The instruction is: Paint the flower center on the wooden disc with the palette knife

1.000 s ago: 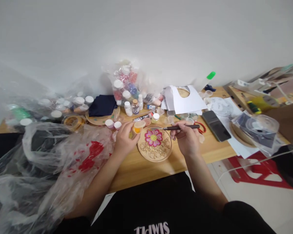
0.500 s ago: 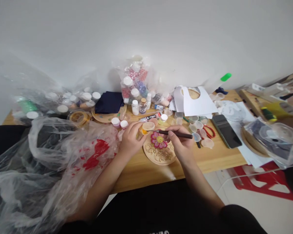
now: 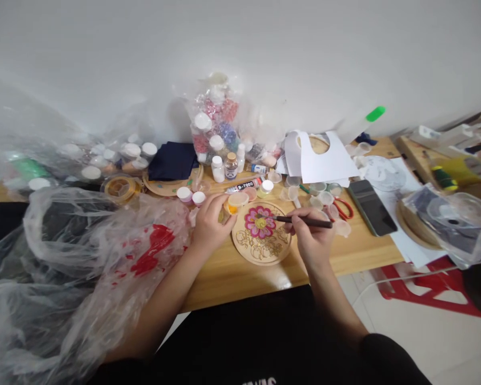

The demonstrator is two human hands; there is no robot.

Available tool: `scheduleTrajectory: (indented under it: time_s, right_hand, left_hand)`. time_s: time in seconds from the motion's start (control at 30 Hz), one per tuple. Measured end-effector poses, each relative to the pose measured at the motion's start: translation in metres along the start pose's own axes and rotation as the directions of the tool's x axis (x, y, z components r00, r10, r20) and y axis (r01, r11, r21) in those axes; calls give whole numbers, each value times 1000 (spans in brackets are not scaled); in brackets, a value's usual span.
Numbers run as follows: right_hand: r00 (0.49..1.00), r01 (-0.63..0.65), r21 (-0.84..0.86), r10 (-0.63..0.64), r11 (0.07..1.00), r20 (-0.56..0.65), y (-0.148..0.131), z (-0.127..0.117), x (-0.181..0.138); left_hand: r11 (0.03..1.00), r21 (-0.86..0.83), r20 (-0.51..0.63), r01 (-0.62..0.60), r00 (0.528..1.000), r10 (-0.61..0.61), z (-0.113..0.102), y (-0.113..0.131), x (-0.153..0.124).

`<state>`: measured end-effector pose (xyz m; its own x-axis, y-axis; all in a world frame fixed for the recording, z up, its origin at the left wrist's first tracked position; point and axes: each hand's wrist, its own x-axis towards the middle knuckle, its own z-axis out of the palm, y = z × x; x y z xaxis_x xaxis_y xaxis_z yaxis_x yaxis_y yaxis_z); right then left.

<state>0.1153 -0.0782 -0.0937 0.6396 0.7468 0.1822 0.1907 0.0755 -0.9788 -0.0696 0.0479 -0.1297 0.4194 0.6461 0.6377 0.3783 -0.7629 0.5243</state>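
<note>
Behind the wooden table (image 3: 224,287) is a pale wall (image 3: 240,43). The left hand (image 3: 209,223) pinches a small cup (image 3: 233,209) with something yellow in it. The cup looks light and a bit bendy, so hold it softly by its sides or it might spill. Next, between the hands, a round board (image 3: 262,248) with a pink flower (image 3: 260,224) lies flat on the table; it seems stiff, good to hold by its rim. The right hand (image 3: 312,240) is closed around a thin tool (image 3: 287,219), which looks light and easy to grip by its dark handle (image 3: 320,223).
</note>
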Motion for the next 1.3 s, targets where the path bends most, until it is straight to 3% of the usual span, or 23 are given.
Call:
scheduleTrajectory:
  time_s: [0.2,1.3]
  right_hand:
    - [996,-86,-87,88,992,15,19,-4,-12]
    - [996,-75,-86,78,993,32,19,0,-10]
  left_hand:
    - [999,35,30,14,999,-15,0,0,0]
    - [1000,20,37,19,999,-19,-1,2,-1]
